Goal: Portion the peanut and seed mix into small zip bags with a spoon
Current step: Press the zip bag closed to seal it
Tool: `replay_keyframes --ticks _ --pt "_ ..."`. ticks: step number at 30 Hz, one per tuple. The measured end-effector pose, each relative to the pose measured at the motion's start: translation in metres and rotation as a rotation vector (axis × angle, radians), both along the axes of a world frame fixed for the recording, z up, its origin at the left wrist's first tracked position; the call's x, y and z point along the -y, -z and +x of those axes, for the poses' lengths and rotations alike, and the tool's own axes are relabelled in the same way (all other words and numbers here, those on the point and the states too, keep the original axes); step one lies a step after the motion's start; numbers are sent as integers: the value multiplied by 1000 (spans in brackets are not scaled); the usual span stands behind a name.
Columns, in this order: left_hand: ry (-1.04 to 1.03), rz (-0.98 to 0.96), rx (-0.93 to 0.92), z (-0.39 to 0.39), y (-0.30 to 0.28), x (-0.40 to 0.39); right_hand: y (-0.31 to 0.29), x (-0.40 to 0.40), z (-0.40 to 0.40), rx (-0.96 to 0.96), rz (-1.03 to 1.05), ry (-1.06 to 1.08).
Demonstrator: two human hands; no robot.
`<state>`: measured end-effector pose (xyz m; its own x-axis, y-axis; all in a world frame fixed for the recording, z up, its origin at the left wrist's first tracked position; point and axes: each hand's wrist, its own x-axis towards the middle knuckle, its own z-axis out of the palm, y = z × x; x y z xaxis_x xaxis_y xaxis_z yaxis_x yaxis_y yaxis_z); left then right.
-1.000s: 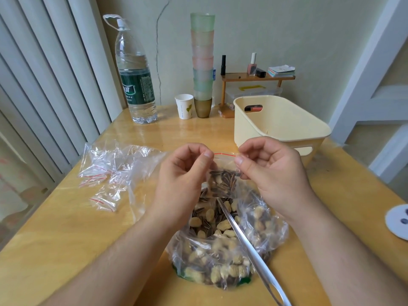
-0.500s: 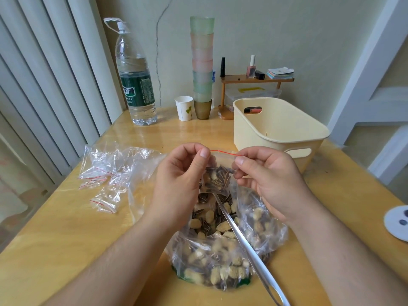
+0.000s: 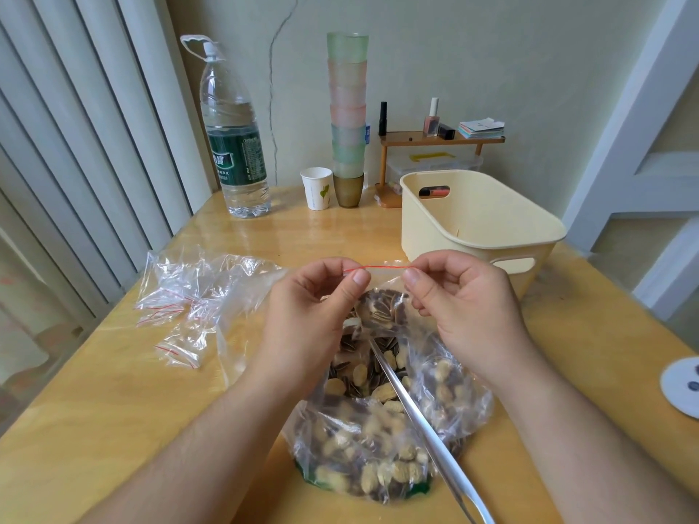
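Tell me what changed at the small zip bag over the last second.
Both hands, left and right, slid apart along the small zip bag's red zip line, from nearly touching to pinching its two ends, so the strip now shows stretched between them. No grip was released. The spoon stayed resting in the big bag of mix; the cream basket stayed put.

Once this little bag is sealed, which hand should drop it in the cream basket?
Right, probably. The right hand pinches the small zip bag on the side nearest the cream basket, which stands at the right; the left hand would have to cross over.
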<state>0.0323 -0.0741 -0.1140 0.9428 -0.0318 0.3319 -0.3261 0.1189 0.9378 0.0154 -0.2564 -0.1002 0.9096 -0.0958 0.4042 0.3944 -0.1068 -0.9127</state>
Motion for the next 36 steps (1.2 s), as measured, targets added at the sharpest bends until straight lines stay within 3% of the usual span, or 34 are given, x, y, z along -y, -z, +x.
replay_keyframes --ticks 5,19,36 --pt "-73 140 51 1 0 -2 3 0 3 -19 -45 -7" --pt "-122 263 95 -1 -4 -5 -2 0 1 -9 12 58" --pt "17 161 77 -5 -6 -3 -1 -3 1 -46 53 -53"
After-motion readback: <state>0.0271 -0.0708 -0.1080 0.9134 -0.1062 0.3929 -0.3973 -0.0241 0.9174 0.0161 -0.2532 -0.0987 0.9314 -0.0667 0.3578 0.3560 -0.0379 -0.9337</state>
